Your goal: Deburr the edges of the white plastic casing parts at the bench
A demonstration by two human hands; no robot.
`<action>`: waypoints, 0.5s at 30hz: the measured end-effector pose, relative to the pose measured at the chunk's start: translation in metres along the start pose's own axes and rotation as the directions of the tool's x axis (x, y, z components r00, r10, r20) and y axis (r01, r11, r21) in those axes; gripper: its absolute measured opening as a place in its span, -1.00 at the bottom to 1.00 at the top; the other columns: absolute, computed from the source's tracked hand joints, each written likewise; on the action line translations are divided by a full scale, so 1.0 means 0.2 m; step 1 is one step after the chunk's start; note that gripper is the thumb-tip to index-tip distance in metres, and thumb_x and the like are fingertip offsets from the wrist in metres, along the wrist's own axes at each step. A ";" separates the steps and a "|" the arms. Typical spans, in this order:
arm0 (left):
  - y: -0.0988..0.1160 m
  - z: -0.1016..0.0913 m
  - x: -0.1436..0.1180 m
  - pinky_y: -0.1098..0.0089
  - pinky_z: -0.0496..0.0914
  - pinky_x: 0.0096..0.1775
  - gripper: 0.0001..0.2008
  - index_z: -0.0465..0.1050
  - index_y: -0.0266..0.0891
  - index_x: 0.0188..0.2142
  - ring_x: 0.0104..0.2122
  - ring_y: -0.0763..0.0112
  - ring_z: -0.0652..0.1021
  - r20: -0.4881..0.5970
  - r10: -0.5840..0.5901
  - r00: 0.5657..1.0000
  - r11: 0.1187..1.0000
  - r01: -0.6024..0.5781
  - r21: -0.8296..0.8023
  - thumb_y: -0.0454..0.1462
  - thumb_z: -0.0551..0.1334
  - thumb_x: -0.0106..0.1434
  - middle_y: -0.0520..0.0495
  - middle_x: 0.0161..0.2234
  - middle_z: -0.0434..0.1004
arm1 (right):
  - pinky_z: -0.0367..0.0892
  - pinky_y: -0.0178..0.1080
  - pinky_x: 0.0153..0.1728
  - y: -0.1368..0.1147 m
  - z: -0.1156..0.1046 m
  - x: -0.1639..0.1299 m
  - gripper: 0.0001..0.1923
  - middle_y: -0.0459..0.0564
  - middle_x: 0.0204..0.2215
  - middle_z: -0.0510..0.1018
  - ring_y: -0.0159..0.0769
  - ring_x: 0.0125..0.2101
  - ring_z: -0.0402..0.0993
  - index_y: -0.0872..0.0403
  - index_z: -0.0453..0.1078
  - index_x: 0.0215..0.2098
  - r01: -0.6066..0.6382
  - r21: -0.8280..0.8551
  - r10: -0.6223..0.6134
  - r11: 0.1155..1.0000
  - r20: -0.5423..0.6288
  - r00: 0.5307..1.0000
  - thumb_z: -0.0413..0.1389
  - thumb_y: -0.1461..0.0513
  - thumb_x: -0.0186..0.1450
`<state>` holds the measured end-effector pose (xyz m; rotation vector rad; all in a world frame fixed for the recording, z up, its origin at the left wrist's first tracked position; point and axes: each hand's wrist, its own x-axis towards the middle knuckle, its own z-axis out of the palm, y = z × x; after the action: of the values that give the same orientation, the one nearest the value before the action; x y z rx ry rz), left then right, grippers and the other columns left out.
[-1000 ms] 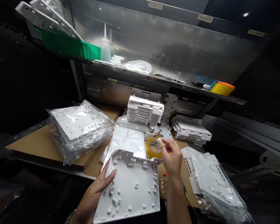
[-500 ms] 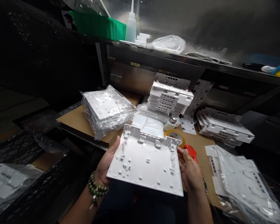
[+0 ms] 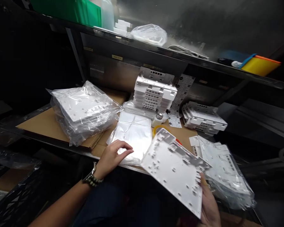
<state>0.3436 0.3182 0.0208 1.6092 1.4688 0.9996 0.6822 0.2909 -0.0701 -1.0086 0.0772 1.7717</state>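
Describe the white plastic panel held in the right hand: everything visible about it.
The white plastic panel is a flat, roughly square moulded plate, matte and rigid-looking. Its upward face carries small raised studs, posts and clips, with taller ribbed tabs along the far edge. It is tilted and turned cornerwise, one corner pointing toward the yellow tape roll. The right hand grips its near right corner from below. It hangs over the table's front edge, partly covering the bagged panels on the right. The left hand is off it.
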 end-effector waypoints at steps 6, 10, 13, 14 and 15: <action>-0.13 0.09 0.04 -0.10 0.38 -0.01 -0.67 0.50 -0.21 0.03 -0.04 -0.17 0.51 0.224 0.044 0.974 0.915 -0.129 0.383 -0.19 0.25 0.29 -0.32 -0.10 0.57 | 0.40 0.11 0.24 -0.03 -0.19 -0.07 -0.34 0.02 0.00 0.70 0.03 0.07 0.61 -0.08 0.44 0.25 0.132 0.039 -0.126 0.990 -0.131 0.983 0.21 -0.18 0.29; -0.13 0.11 0.08 -0.03 0.39 -0.08 -0.74 0.38 -0.18 -0.04 -0.18 -0.05 0.58 0.247 0.005 0.969 0.878 -0.122 0.462 -0.19 0.00 0.44 -0.26 -0.23 0.60 | 0.45 0.14 0.17 0.01 -0.24 -0.06 -0.38 0.02 -0.08 0.73 0.02 -0.07 0.68 -0.07 0.51 0.17 0.104 0.011 -0.102 0.995 -0.121 0.987 0.18 -0.21 0.29; -0.10 0.05 0.17 0.13 0.41 -0.11 -0.82 0.27 -0.12 -0.08 -0.22 0.09 0.63 0.261 -0.049 0.964 0.913 -0.063 0.404 -0.19 0.19 0.36 -0.11 -0.27 0.65 | 0.48 0.18 0.12 0.03 -0.27 -0.04 -0.46 0.01 -0.14 0.75 0.02 -0.16 0.71 -0.09 0.58 0.05 0.126 -0.030 -0.128 0.992 -0.076 0.989 0.19 -0.21 0.29; -0.10 0.03 0.21 0.18 0.43 -0.15 -0.76 0.26 -0.12 -0.11 -0.26 0.14 0.64 0.278 -0.079 0.957 0.931 -0.029 0.363 -0.18 0.29 0.31 -0.05 -0.31 0.65 | 0.48 0.20 0.11 0.03 -0.27 -0.04 -0.48 0.01 -0.16 0.75 0.03 -0.17 0.71 -0.10 0.60 0.02 0.146 -0.049 -0.149 0.988 -0.061 0.987 0.19 -0.21 0.29; -0.11 0.00 0.25 0.23 0.45 -0.20 -0.69 0.27 -0.13 -0.15 -0.31 0.19 0.64 0.301 -0.111 0.947 0.948 0.010 0.320 -0.17 0.37 0.25 0.00 -0.36 0.64 | 0.48 0.22 0.11 0.04 -0.27 -0.03 -0.49 0.01 -0.17 0.75 0.05 -0.16 0.70 -0.11 0.61 0.00 0.164 -0.063 -0.167 0.984 -0.046 0.985 0.19 -0.21 0.29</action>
<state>0.3374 0.3698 0.0047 1.8346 1.4942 0.4555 0.7089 0.2560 -0.1036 -1.0721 -0.0267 1.6050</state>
